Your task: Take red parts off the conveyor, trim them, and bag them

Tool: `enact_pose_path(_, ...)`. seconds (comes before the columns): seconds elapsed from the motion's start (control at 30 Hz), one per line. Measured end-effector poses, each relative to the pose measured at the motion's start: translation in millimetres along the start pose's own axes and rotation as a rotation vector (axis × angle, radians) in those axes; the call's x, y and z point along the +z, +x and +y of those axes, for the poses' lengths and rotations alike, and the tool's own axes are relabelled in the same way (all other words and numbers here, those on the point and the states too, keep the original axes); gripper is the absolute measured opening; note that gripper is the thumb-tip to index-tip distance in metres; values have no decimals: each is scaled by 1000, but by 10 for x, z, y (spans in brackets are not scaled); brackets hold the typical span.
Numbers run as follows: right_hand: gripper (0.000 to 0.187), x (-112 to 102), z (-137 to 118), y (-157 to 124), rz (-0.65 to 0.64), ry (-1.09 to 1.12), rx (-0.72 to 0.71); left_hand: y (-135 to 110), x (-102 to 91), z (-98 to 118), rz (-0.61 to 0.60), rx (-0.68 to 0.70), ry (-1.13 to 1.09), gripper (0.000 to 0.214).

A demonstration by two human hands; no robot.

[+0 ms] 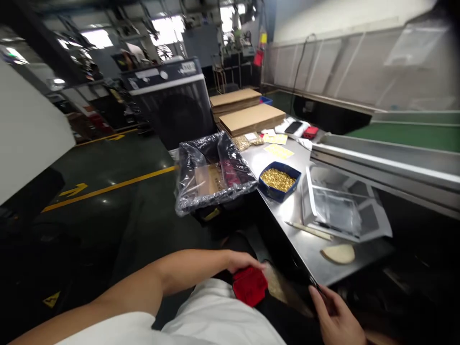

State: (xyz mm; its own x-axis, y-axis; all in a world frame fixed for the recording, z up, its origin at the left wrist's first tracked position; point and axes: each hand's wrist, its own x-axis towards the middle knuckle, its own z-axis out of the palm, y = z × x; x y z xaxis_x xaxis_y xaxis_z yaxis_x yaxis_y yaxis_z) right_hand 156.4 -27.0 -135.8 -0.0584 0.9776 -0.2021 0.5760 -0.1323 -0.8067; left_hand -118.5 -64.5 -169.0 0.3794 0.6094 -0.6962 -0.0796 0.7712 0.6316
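Red cloth (249,286) lies on the person's lap, pinched at its upper edge by the left hand (241,262), fingers closed on it. To its right, the right hand (336,316) rests with fingers loosely spread, touching the near corner of the counter (309,244). Beyond it sits a blue tray of brass parts (278,179).

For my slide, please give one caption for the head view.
Left hand on a red pouch; right hand near the steel table.
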Motion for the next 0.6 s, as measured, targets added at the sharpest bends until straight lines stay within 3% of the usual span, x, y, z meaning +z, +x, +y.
enact_pose_path(0.1, 57, 35, -149, -85, -89, 95, -16, -2, 24, 124, 11, 75, -135, 80)
enact_pose_path(0.27, 39, -8, -715, -218, -152, 46, -213, -215, 368, 539, 110, 296, -294, 93)
enact_pose_path(0.4, 31, -24, -1035, -298, -87, -77, -399, -407, 628, 778, 59, 267, -451, 95)
enact_pose_path(0.6, 22, -58, -1216, -353, 5, -186, -564, -580, 804, 886, 60, 192, -569, 95)
